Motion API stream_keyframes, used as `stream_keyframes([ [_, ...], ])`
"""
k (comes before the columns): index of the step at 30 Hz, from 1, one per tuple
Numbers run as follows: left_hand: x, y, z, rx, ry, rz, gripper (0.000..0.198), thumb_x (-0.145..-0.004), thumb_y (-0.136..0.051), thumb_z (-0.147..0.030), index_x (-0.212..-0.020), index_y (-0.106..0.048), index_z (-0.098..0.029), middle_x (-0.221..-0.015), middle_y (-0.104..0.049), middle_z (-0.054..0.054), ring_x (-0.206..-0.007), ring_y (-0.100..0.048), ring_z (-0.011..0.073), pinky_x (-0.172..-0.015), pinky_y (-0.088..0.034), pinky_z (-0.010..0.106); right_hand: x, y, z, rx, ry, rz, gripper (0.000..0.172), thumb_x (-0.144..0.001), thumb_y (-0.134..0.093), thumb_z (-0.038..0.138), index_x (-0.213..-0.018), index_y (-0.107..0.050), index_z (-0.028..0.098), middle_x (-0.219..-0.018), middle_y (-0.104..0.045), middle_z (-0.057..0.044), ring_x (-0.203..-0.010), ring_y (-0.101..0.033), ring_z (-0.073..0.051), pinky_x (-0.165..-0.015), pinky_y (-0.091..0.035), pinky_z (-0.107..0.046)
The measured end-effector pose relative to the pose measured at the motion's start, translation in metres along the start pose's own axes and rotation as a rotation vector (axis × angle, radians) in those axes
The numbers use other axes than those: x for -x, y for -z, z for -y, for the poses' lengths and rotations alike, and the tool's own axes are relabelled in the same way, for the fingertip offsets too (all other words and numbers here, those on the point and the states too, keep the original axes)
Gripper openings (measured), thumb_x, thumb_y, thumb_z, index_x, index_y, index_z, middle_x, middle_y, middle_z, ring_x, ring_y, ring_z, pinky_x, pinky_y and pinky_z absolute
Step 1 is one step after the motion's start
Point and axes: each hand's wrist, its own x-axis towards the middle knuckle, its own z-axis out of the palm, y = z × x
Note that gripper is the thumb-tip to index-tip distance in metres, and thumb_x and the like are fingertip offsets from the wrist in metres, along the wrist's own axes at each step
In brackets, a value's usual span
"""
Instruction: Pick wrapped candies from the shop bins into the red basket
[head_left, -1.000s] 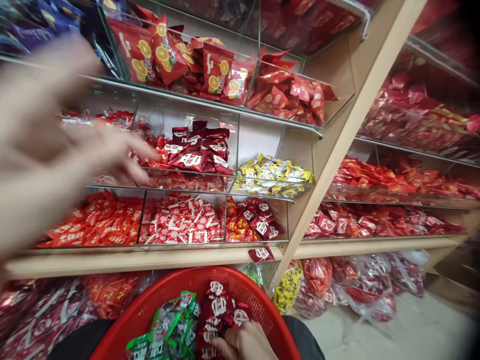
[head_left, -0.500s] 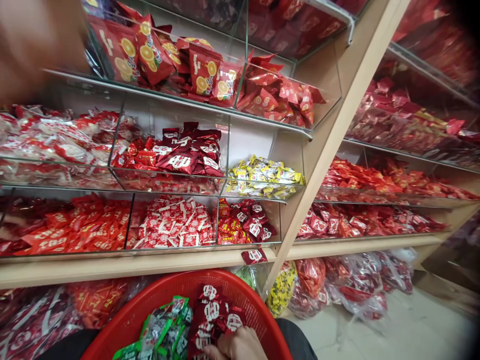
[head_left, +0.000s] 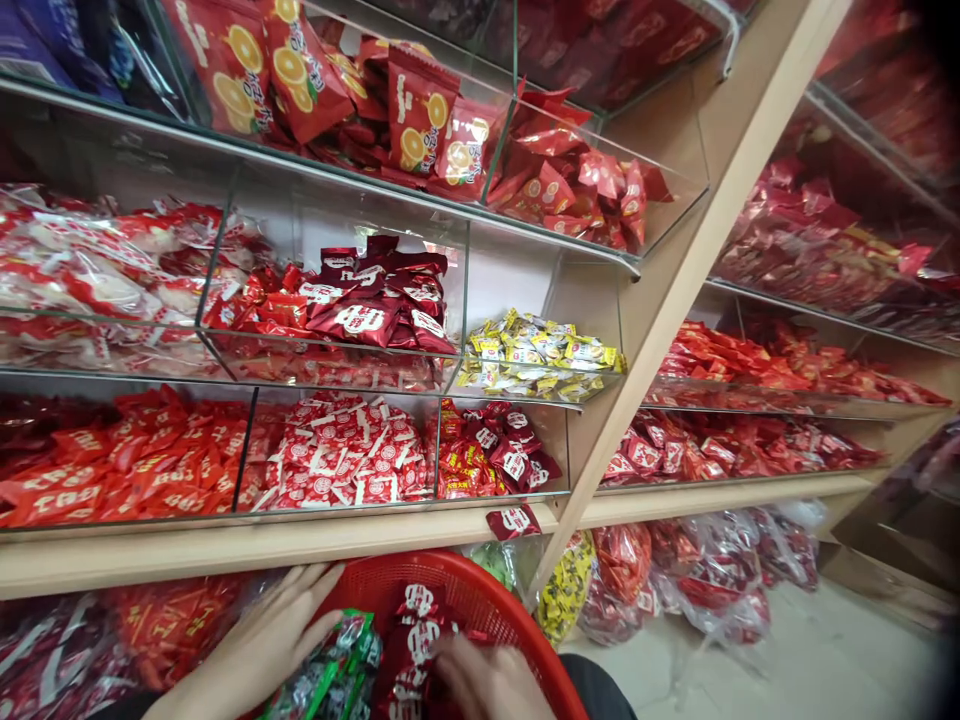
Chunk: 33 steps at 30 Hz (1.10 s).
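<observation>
A red mesh basket (head_left: 487, 590) sits low in front of me, holding dark red candy packets (head_left: 412, 640) and green-and-clear packets (head_left: 337, 670). My left hand (head_left: 262, 645) rests on the basket's left rim with fingers spread, touching the green packets. My right hand (head_left: 487, 680) is down among the dark red packets; it is blurred and its fingers are partly hidden. One dark red packet (head_left: 514, 520) lies on the wooden shelf edge just above the basket.
Glass bins of wrapped sweets fill the shelves: dark red packets (head_left: 360, 310), yellow candies (head_left: 536, 355), red-and-white candies (head_left: 345, 460), orange-print bags (head_left: 300, 80). A slanted wooden post (head_left: 675, 270) divides the shelving. Bagged sweets (head_left: 675, 570) lie on the floor at right.
My left hand, raised and blurred before the shelves a second ago, has come down to the basket's left rim. The right hand has stayed in the basket's packets.
</observation>
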Motion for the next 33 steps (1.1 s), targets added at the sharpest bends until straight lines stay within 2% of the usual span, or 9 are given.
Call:
stream_keyframes([
  [2,-0.001,-0.006,0.001,0.007,0.007,-0.016,0.059,-0.08,-0.04,-0.055,-0.126,-0.048,-0.02,-0.131,-0.046,0.009,-0.122,-0.041,0.0282,-0.099,-0.037,0.041,-0.015,0.033,-0.004,-0.106,0.063,-0.093,0.039,-0.088,-0.031,0.018,-0.125,-0.042,0.026,-0.086,-0.066,-0.002,-0.074,-0.06,-0.013,-0.065,-0.044,-0.02],
  [4,-0.001,-0.008,0.003,0.04,0.038,-0.027,0.059,-0.08,-0.039,-0.055,-0.127,-0.047,-0.019,-0.131,-0.047,0.008,-0.121,-0.042,0.0273,-0.099,-0.037,0.04,-0.038,0.069,-0.01,-0.107,0.14,-0.254,0.044,-0.087,-0.028,0.012,-0.129,-0.036,0.023,-0.113,-0.055,-0.008,-0.101,-0.052,-0.016,-0.084,-0.041,-0.027],
  [6,-0.003,-0.006,0.006,0.096,0.071,-0.024,0.057,-0.082,-0.038,-0.054,-0.127,-0.047,-0.02,-0.13,-0.049,0.007,-0.12,-0.044,0.0251,-0.099,-0.037,0.038,-0.067,0.099,-0.018,-0.031,0.224,-0.319,0.044,-0.086,-0.028,0.008,-0.126,-0.039,0.022,-0.119,-0.049,-0.009,-0.109,-0.045,-0.017,-0.091,-0.037,-0.03],
  [8,-0.004,-0.005,0.011,0.16,0.08,-0.014,0.053,-0.083,-0.036,-0.052,-0.125,-0.048,-0.022,-0.129,-0.051,0.004,-0.119,-0.046,0.0228,-0.099,-0.037,0.036,-0.099,0.116,-0.027,0.138,0.253,-0.305,0.042,-0.085,-0.03,0.008,-0.122,-0.044,0.022,-0.112,-0.051,-0.008,-0.102,-0.046,-0.018,-0.088,-0.038,-0.031],
  [12,-0.005,-0.004,0.017,0.249,0.076,-0.028,0.047,-0.085,-0.034,-0.049,-0.12,-0.052,-0.025,-0.125,-0.054,0.001,-0.115,-0.049,0.0213,-0.1,-0.036,0.036,-0.149,0.121,-0.038,0.52,0.275,-0.096,0.036,-0.084,-0.039,0.008,-0.114,-0.052,0.022,-0.105,-0.052,-0.008,-0.095,-0.046,-0.02,-0.082,-0.038,-0.033],
  [16,-0.005,-0.005,0.016,0.298,0.105,-0.039,0.044,-0.085,-0.035,-0.048,-0.117,-0.055,-0.026,-0.122,-0.057,-0.001,-0.114,-0.05,0.0217,-0.098,-0.038,0.037,-0.169,0.117,-0.041,0.645,0.321,-0.001,0.032,-0.079,-0.048,0.008,-0.108,-0.055,0.021,-0.107,-0.051,-0.008,-0.098,-0.046,-0.021,-0.081,-0.037,-0.032],
  [23,-0.005,-0.004,0.014,0.379,0.135,-0.023,0.044,-0.083,-0.037,-0.048,-0.116,-0.056,-0.026,-0.124,-0.055,-0.001,-0.116,-0.048,0.0221,-0.102,-0.034,0.037,-0.176,0.123,-0.046,0.486,0.346,0.052,0.026,-0.074,-0.059,0.016,-0.099,-0.058,0.019,-0.104,-0.053,-0.008,-0.094,-0.05,-0.019,-0.075,-0.038,-0.028],
  [29,-0.004,-0.009,0.017,0.369,0.172,0.005,0.05,-0.083,-0.035,-0.052,-0.121,-0.052,-0.024,-0.126,-0.053,0.001,-0.12,-0.044,0.0219,-0.104,-0.03,0.037,-0.188,0.138,-0.063,0.19,0.08,-0.082,0.03,-0.077,-0.055,0.029,-0.104,-0.054,0.018,-0.079,-0.058,-0.001,-0.069,-0.053,-0.015,-0.063,-0.038,-0.024],
  [33,-0.004,-0.01,0.016,0.367,0.156,-0.004,0.048,-0.084,-0.034,-0.051,-0.121,-0.051,-0.028,-0.128,-0.051,-0.002,-0.121,-0.044,0.0206,-0.104,-0.03,0.035,-0.209,0.144,-0.068,0.235,0.03,-0.056,0.035,-0.077,-0.055,0.023,-0.112,-0.052,0.017,-0.1,-0.06,-0.006,-0.089,-0.054,-0.02,-0.075,-0.039,-0.027],
])
